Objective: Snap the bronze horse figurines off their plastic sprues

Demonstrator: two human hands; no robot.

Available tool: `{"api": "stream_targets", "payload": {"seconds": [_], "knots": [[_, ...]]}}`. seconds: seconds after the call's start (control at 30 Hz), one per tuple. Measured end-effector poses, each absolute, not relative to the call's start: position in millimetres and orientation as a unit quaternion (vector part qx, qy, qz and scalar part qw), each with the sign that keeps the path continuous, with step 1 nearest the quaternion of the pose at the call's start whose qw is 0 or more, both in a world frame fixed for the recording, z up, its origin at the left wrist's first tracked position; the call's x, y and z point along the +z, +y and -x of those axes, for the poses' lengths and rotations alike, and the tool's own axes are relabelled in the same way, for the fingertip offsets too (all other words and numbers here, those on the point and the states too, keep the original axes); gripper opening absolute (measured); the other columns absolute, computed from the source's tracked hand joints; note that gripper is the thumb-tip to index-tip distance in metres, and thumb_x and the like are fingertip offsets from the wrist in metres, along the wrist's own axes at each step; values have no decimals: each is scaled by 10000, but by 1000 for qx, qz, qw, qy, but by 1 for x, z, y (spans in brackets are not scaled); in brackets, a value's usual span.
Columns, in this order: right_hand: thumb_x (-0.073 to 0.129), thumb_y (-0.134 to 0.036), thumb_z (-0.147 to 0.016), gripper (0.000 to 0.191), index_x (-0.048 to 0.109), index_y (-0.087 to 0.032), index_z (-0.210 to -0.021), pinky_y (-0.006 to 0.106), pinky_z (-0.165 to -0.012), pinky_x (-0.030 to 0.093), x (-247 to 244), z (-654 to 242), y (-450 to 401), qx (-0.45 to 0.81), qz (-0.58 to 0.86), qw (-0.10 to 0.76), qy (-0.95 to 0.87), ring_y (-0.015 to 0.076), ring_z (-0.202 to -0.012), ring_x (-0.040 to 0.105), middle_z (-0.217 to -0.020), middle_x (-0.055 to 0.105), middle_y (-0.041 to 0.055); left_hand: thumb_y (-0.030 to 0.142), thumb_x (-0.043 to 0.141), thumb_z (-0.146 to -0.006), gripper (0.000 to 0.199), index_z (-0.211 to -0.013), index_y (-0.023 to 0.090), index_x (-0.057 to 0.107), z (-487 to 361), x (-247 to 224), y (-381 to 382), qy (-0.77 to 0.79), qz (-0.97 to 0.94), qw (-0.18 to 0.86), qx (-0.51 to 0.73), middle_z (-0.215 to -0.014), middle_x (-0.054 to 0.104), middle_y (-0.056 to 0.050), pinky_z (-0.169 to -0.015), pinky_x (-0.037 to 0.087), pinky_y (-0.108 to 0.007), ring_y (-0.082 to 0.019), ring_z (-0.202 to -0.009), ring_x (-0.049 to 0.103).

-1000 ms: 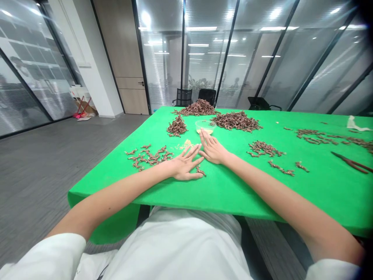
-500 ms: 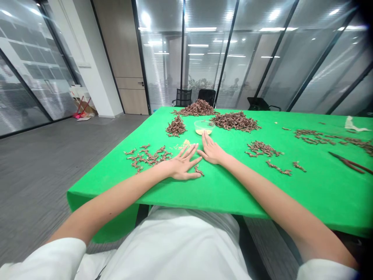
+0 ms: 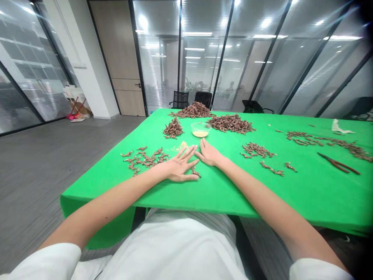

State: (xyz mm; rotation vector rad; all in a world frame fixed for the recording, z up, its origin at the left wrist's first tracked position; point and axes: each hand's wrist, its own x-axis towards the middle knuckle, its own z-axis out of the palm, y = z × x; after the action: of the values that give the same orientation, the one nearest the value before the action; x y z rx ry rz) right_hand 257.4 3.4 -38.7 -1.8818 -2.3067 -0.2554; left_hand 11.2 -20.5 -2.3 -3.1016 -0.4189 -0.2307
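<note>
My left hand (image 3: 181,165) lies flat on the green cloth with its fingers spread, holding nothing. Its fingertips are beside a small heap of pale bits (image 3: 183,145). One brown twisted piece (image 3: 196,173) shows in the gap by its thumb. My right hand (image 3: 210,153) rests to the right, palm down, fingers stretched out and no object in it. Just beyond its fingertips stands a clear bowl (image 3: 201,126) with pale bits at the bottom. Loose brown twisted pieces (image 3: 147,158) are scattered left of my left hand.
Heaps of similar brown pieces (image 3: 231,123) stand behind the bowl, with smaller groups (image 3: 256,150) on the right. Pliers-like tool with reddish handles (image 3: 339,163) and a crumpled white tissue (image 3: 340,127) lie farther right. The green table's front edge (image 3: 192,210) is close to my body.
The view has turned slightly right. My right fingertips have drawn back a little from the bowl's front. My left hand has hardly moved on the cloth.
</note>
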Motion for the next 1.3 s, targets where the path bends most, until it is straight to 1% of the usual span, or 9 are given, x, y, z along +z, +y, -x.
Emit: {"api": "stream_targets", "payload": {"seconds": [0.13,0.2,0.33,0.5,0.73,0.9,1.0,1.17,1.3], "knots": [[192,-621,-1027,835,298,29,-1540,482,-1154,334,-36,-255,-1,-88,629,59,-770,374,-1434,398,-1557,345,311,734,334,-953,885,-1589,124,258,-12,-2,-20,-140,988,-6,-70,-1648,-143,-180,-1239,8,-581,-373,-1539,-118],[275,-590,-1043,731,378,-39,-1512,496,-1132,360,-33,-254,-3,-92,629,55,-770,344,-1379,470,-1519,429,267,732,342,-952,890,-1591,119,248,-13,-3,-19,-139,988,-7,-68,-1657,-107,-182,-1240,21,-578,-373,-1542,-98],[471,-521,-1029,531,520,-140,-1395,519,-1079,417,-28,-251,-7,-101,627,54,-770,287,-1271,555,-1407,555,155,731,332,-954,904,-1589,94,242,-13,-5,-18,-133,989,-3,-60,-1667,-11,-194,-1246,68,-560,-361,-1551,-55],[530,-472,-1018,413,605,-144,-1259,490,-1015,475,-24,-250,-10,-104,623,52,-774,256,-1155,611,-1270,625,119,730,309,-960,907,-1571,60,284,-12,-4,-18,-122,991,11,-60,-1659,30,-218,-1254,66,-546,-348,-1555,-25],[489,-485,-1031,446,586,-138,-1295,494,-1050,442,-24,-249,-12,-104,623,41,-774,268,-1220,581,-1340,595,138,712,335,-966,870,-1550,67,342,-8,-2,-18,-104,991,31,-81,-1652,103,-212,-1262,27,-547,-328,-1558,-19],[399,-508,-1053,528,546,-97,-1349,474,-1092,390,-27,-250,-10,-102,622,34,-776,283,-1302,533,-1405,555,187,709,344,-967,843,-1540,91,371,-6,1,-19,-113,989,45,-80,-1648,159,-199,-1262,42,-548,-327,-1560,38],[319,-510,-1066,569,549,-68,-1339,445,-1089,383,-27,-251,-9,-100,619,34,-778,302,-1315,526,-1395,557,229,692,346,-975,804,-1491,84,451,-4,7,-20,-108,989,58,-82,-1639,195,-212,-1263,41,-543,-329,-1559,72],[245,-544,-1062,642,561,-44,-1312,431,-1071,385,-27,-251,-8,-98,615,33,-782,337,-1304,534,-1371,567,261,583,335,-1026,597,-1305,144,629,3,15,-18,-111,984,86,-109,-1633,266,-175,-1255,127,-541,-324,-1550,154],[241,-556,-1057,652,561,-46,-1306,441,-1060,393,-27,-251,-8,-100,615,34,-782,351,-1317,519,-1370,566,266,368,475,-1021,321,-1074,159,712,7,20,-8,-109,976,90,-163,-1488,521,-145,-1215,238,-534,-319,-1488,326]]}}
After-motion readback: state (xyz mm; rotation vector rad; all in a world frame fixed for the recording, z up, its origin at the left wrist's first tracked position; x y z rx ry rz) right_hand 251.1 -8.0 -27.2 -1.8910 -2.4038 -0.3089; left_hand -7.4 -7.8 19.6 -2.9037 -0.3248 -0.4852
